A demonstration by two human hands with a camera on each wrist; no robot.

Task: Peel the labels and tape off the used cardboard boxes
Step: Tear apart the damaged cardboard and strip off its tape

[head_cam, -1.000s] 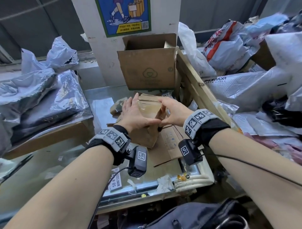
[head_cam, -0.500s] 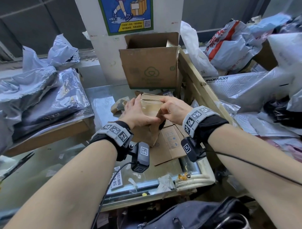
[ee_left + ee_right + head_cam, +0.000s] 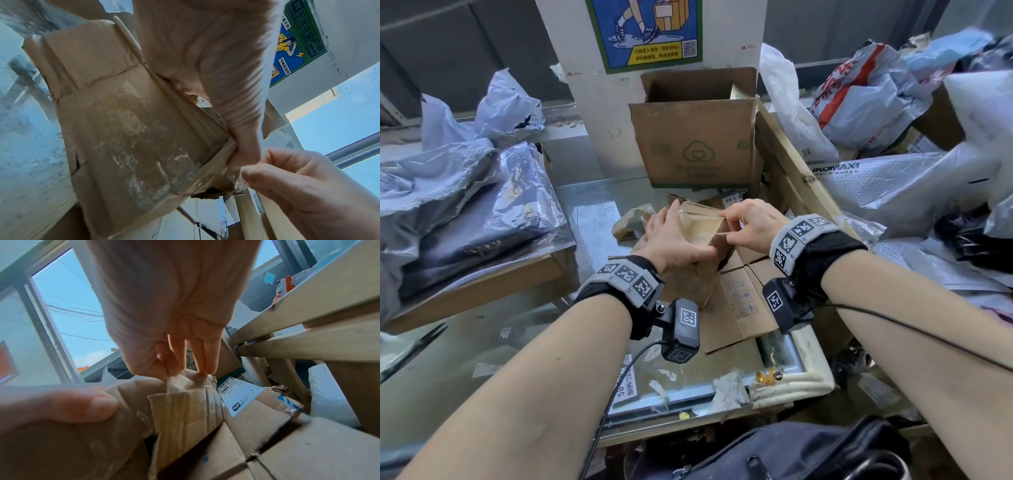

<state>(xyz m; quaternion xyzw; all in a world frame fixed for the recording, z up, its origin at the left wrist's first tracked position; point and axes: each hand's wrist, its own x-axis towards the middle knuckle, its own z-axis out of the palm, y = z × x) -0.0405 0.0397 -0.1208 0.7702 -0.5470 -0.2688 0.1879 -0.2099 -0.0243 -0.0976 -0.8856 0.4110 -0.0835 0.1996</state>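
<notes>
The left hand (image 3: 671, 243) clasped the small box (image 3: 702, 229), its long axis running left to right, while the right hand's (image 3: 751, 224) grip pinched clear tape (image 3: 176, 382) at its right end.

Two hands (image 3: 674, 240) (image 3: 750, 222), three cardboard boxes (image 3: 698, 137) (image 3: 702, 233) (image 3: 743, 301)
</notes>
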